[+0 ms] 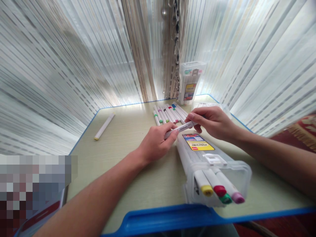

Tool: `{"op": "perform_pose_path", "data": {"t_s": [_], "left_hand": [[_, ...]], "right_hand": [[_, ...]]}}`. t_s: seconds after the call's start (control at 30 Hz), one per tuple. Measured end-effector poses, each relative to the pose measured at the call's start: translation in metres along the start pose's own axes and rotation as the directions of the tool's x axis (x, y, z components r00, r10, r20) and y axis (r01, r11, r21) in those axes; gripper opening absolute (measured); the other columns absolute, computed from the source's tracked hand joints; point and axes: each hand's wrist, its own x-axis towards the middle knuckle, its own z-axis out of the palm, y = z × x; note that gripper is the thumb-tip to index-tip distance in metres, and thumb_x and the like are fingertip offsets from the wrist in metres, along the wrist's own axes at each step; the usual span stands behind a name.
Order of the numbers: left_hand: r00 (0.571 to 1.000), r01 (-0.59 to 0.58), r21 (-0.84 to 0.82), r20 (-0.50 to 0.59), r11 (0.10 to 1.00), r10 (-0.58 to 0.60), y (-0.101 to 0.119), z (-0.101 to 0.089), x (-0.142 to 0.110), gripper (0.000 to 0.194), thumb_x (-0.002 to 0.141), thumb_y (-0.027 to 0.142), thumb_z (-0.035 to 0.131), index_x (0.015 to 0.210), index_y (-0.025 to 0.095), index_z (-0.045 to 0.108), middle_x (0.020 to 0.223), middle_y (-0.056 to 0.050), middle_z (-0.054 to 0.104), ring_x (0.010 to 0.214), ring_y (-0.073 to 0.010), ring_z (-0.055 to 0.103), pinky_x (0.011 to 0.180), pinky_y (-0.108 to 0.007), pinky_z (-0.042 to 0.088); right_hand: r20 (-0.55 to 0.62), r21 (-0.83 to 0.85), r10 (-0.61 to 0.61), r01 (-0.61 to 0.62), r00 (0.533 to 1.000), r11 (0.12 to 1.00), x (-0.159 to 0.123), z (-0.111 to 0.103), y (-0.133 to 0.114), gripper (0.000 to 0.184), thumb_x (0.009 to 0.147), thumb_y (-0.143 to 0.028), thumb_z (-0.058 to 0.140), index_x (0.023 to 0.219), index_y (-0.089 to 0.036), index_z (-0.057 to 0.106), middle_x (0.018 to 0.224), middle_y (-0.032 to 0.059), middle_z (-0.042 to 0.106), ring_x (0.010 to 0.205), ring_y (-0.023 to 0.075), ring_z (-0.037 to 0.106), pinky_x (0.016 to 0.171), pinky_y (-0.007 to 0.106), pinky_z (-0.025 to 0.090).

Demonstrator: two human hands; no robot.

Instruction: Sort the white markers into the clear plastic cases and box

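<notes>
Both my hands grip one white marker [181, 127] above the desk's middle. My left hand [155, 143] is closed round its near end. My right hand [212, 121] pinches its far end with fingertips. Just below them lies a clear plastic marker case [212, 166] on its side, with a yellow label on top. Several markers show through its near end, with yellow, red, green and pink caps. Behind the hands a row of several white markers [170, 113] with coloured ends lies on the desk.
A second clear marker case [190, 82] stands upright at the desk's back edge. A lone white marker [104, 126] lies at the left. The pale desk [128, 171] has a blue rim. Striped curtains hang close behind. A blurred patch covers the lower left.
</notes>
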Motion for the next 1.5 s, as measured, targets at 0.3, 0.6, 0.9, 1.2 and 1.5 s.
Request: {"op": "perform_pose_path", "data": {"t_s": [0.3, 0.6, 0.9, 1.2, 1.5], "left_hand": [[1.0, -0.007, 0.011, 0.004, 1.0, 0.007, -0.0016, 0.0006, -0.0002, 0.024, 0.098, 0.033, 0.048, 0.096, 0.016, 0.066, 0.075, 0.0, 0.064, 0.064, -0.0116, 0.051, 0.062, -0.024, 0.036], [1.0, 0.007, 0.02, 0.028, 1.0, -0.007, -0.0015, 0.0001, 0.0, 0.026, 0.1, 0.034, 0.046, 0.097, 0.016, 0.065, 0.075, 0.0, 0.062, 0.065, -0.012, 0.05, 0.063, -0.025, 0.037], [0.999, 0.006, 0.037, 0.04, 0.999, -0.008, -0.0024, 0.0004, 0.0003, 0.027, 0.1, 0.035, 0.045, 0.096, 0.016, 0.064, 0.074, 0.0, 0.061, 0.065, -0.0126, 0.05, 0.062, -0.025, 0.036], [0.999, -0.003, 0.058, 0.045, 0.998, 0.0, -0.0012, 0.0004, 0.0005, 0.026, 0.101, 0.033, 0.044, 0.088, 0.017, 0.06, 0.07, 0.002, 0.056, 0.062, -0.0116, 0.047, 0.061, -0.026, 0.033], [0.997, -0.009, 0.081, 0.074, 0.997, 0.003, 0.0003, -0.0002, 0.0013, 0.028, 0.102, 0.033, 0.041, 0.085, 0.017, 0.057, 0.071, 0.001, 0.056, 0.063, -0.0121, 0.048, 0.061, -0.026, 0.033]], "right_hand": [[0.058, -0.005, 0.03, -0.03, 0.998, 1.0, 0.0006, -0.0017, 0.0022, 0.039, 0.09, -0.051, 0.067, 0.077, -0.015, 0.073, 0.062, 0.0025, 0.066, 0.044, 0.0081, 0.054, 0.042, 0.022, 0.041], [0.103, -0.073, 0.044, -0.037, 0.994, 0.997, 0.0008, -0.0052, 0.0035, 0.038, 0.091, -0.05, 0.066, 0.079, -0.015, 0.073, 0.063, 0.0028, 0.066, 0.048, 0.0092, 0.054, 0.045, 0.024, 0.04], [0.126, -0.115, 0.034, -0.019, 0.992, 0.993, 0.0022, -0.0058, -0.0024, 0.038, 0.092, -0.049, 0.065, 0.074, -0.017, 0.073, 0.051, -0.0009, 0.058, 0.045, 0.0085, 0.05, 0.044, 0.023, 0.039], [0.145, -0.097, 0.011, 0.003, 0.989, 0.995, 0.0031, -0.0061, -0.0036, 0.034, 0.091, -0.048, 0.066, 0.074, -0.02, 0.073, 0.051, -0.0016, 0.058, 0.043, 0.0089, 0.051, 0.041, 0.024, 0.039], [0.159, -0.119, 0.028, -0.009, 0.987, 0.993, 0.0037, -0.0079, -0.0032, 0.036, 0.09, -0.051, 0.067, 0.075, -0.019, 0.074, 0.052, 0.0002, 0.059, 0.044, 0.0102, 0.051, 0.042, 0.026, 0.039]]}}
